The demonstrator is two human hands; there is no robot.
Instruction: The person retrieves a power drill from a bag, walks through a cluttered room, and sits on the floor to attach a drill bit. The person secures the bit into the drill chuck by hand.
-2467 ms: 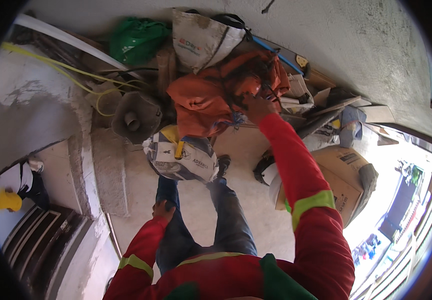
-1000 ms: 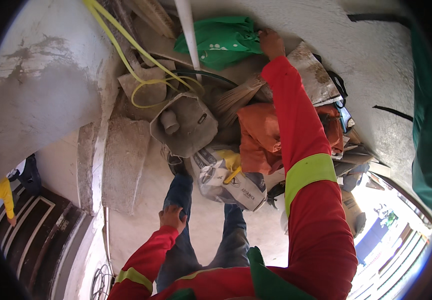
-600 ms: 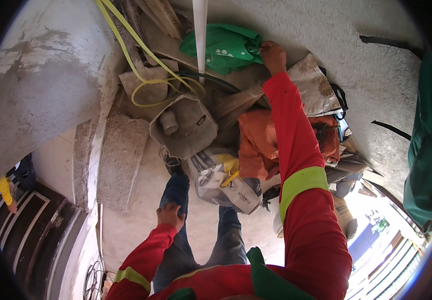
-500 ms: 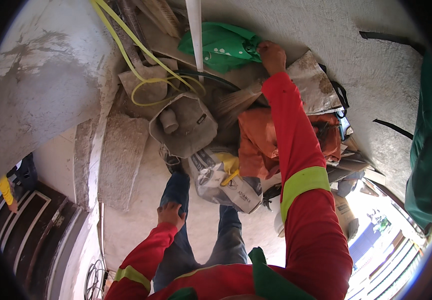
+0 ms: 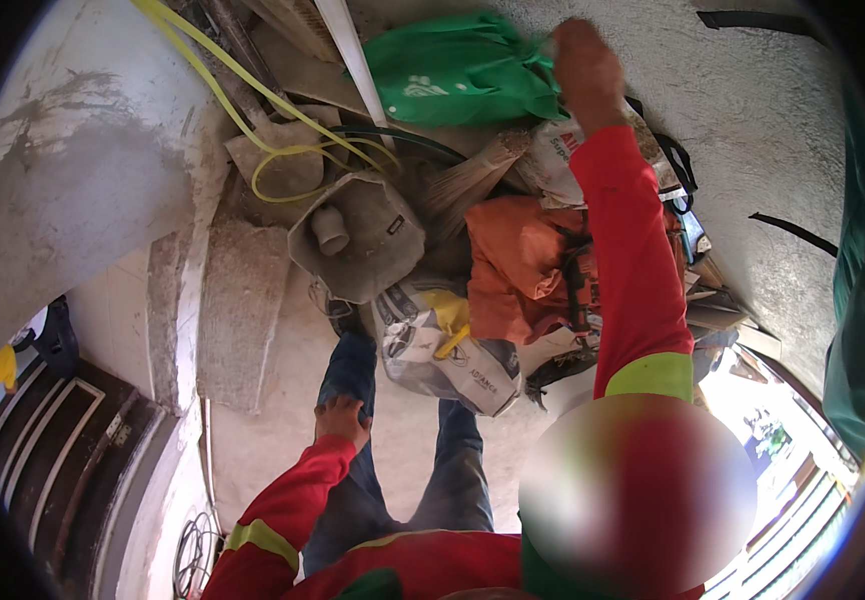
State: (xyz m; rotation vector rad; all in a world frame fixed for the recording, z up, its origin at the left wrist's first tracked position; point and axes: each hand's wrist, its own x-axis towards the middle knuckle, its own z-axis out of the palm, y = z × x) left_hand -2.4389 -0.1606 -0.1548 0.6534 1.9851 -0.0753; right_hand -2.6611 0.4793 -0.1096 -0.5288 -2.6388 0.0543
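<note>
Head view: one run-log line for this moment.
right hand: gripping green bag by gathered end | left hand: on left leg | nearby: orange cloth bundle, grey tub

Relative to tub [image 5: 377, 255]: short cylinder [image 5: 331, 230] inside; broom [image 5: 477, 178] behind-right; bag [image 5: 452, 75] farther behind-right; cloth bundle [image 5: 512, 250] right; sack [image 5: 477, 375] before, to right

The right hand [image 5: 589, 75] has the wall [image 5: 712, 95] close on its right side and the green bag [image 5: 457, 70] on its left. The white pole [image 5: 354, 60] makes a slanting barrier beside the bag's left end. Below, the broom [image 5: 472, 178], white bag [image 5: 552, 150] and orange cloth [image 5: 510, 260] crowd the way. Between the legs, over the floor [image 5: 410, 455], a hand could pass.
</note>
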